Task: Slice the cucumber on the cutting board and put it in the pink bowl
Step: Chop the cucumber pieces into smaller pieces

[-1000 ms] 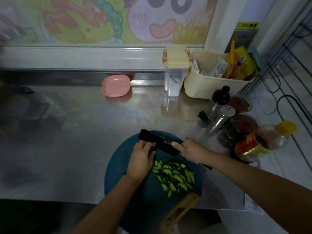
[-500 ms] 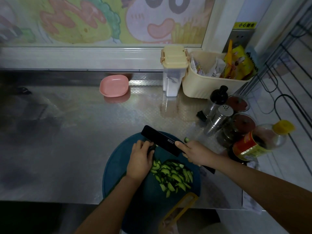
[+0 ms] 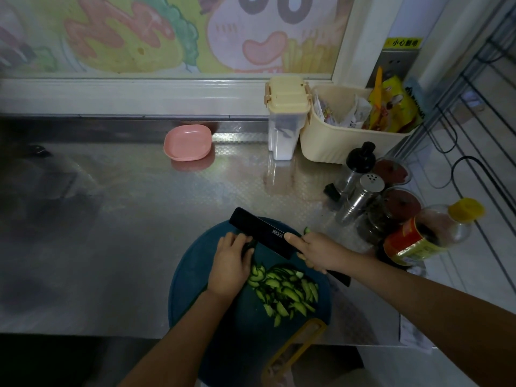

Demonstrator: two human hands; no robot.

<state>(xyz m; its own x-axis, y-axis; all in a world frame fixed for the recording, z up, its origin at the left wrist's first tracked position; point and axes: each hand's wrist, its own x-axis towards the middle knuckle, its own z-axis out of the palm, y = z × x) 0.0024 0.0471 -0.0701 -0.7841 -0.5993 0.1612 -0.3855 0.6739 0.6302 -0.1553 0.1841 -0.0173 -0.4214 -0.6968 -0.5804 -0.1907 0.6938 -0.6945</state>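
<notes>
On the round dark board (image 3: 195,275), the left hand (image 3: 231,266) curls over a dark cucumber stub (image 3: 249,247), mostly hidden, axis unclear. The right hand (image 3: 315,252) grips a black knife (image 3: 265,233) slanting over the board's far edge. Pale-green, dark-skinned slices (image 3: 287,291) lie heaped mid-board; the pink bowl (image 3: 187,142) sits well beyond the board

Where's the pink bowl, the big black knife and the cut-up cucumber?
Pink plastic bowl (image 3: 187,141): head view, on its bare inside bottom.
Black wide-bladed knife (image 3: 261,233): head view, on the flat of the blade.
Pile of green cucumber slices (image 3: 284,291): head view, on the middle of the pile.
</notes>
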